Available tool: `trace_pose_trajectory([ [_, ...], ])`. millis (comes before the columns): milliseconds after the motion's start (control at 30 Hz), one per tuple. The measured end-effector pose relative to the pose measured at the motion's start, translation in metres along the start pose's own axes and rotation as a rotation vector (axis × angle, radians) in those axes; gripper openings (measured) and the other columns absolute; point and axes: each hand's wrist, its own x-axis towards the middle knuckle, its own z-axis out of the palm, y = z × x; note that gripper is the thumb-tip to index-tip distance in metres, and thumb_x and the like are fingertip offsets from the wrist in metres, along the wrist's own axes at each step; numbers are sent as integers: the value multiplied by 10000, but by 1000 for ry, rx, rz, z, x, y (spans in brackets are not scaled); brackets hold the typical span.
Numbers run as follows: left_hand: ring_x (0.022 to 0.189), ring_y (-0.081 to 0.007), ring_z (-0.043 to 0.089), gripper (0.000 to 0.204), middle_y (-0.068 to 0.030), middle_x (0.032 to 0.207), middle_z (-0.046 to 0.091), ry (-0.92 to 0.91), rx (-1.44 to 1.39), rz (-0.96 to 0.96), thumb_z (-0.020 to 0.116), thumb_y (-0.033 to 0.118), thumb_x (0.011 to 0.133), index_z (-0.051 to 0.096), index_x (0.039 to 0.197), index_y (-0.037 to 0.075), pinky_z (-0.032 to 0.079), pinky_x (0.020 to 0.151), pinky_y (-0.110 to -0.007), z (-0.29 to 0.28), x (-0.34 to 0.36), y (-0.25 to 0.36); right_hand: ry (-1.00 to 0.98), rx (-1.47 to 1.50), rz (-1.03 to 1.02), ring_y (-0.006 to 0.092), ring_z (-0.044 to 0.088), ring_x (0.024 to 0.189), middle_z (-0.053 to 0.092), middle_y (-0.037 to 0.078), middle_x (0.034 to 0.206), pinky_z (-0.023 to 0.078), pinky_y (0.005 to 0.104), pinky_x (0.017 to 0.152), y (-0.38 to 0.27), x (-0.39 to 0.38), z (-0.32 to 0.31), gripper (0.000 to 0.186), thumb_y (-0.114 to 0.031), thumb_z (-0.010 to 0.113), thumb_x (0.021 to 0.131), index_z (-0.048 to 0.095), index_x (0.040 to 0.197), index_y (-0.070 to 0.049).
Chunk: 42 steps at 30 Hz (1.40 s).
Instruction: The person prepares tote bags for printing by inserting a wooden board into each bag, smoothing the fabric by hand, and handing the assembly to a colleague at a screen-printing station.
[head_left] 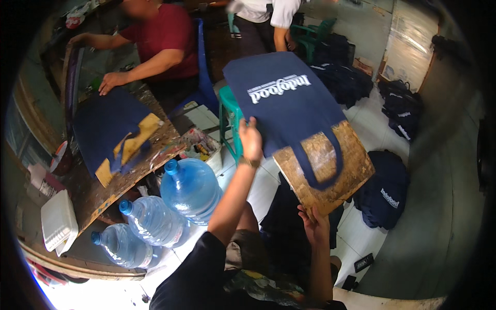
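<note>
A navy cloth bag (294, 108) with white printed lettering is stretched over a worn wooden board (351, 163), whose bare lower end sticks out past the bag's mouth, with one handle lying over it. My left hand (250, 139) grips the bag's left edge. My right hand (313, 225) is closed on the lower edge of the board.
Three water jugs (188, 194) stand beside a cluttered worktable (106, 204), where a co-worker in a maroon shirt (165, 39) handles an upright frame. Another person in white (281, 13) stands behind. A green stool (232, 144) stands ahead; navy bags (382, 181) pile on the tiled floor.
</note>
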Motion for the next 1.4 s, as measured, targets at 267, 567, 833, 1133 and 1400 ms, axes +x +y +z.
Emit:
trace_pose_trajectory([
  [267, 863, -246, 615, 378, -148, 1058, 633, 195, 181, 171, 440, -25, 798, 533, 1157, -97, 512, 782, -386, -80, 270, -101, 249, -199, -50, 311, 674, 903, 626, 194, 1086, 577, 387, 729, -36, -84, -69, 436, -151, 603, 926, 431, 1278, 41],
  [567, 1007, -353, 579, 335, -234, 1038, 608, -248, 1172, 515, 673, 199, 802, 590, 1050, -11, 442, 901, -457, -100, 42, -119, 774, -897, -287, 240, 658, 743, 657, 150, 915, 518, 375, 706, -108, -247, -32, 315, -231, 546, 971, 541, 1119, 46],
  [833, 1160, -353, 493, 561, -166, 1302, 499, -1520, 744, 251, 707, 275, 767, 567, 1283, 106, 360, 1020, -460, -93, -296, -185, 913, -974, -360, 268, 631, 636, 619, 161, 891, 521, 367, 618, -144, -311, 8, 305, -174, 533, 962, 472, 1156, 54],
  [1133, 920, -328, 601, 159, -144, 920, 641, -1415, 1024, 166, 544, 163, 906, 611, 980, 40, 453, 810, -453, -41, -270, -270, 935, -900, -389, 314, 605, 523, 616, 208, 906, 526, 416, 494, -157, -337, 6, 336, -162, 517, 957, 438, 1189, 68],
  [1400, 714, -182, 584, 217, -103, 792, 591, -940, 663, -147, 525, 202, 980, 547, 908, -1, 457, 639, -318, -25, -187, -182, 875, -546, 26, 285, 608, 462, 645, 210, 782, 508, 346, 392, -152, -323, -51, 403, -203, 589, 878, 507, 1085, 133],
])
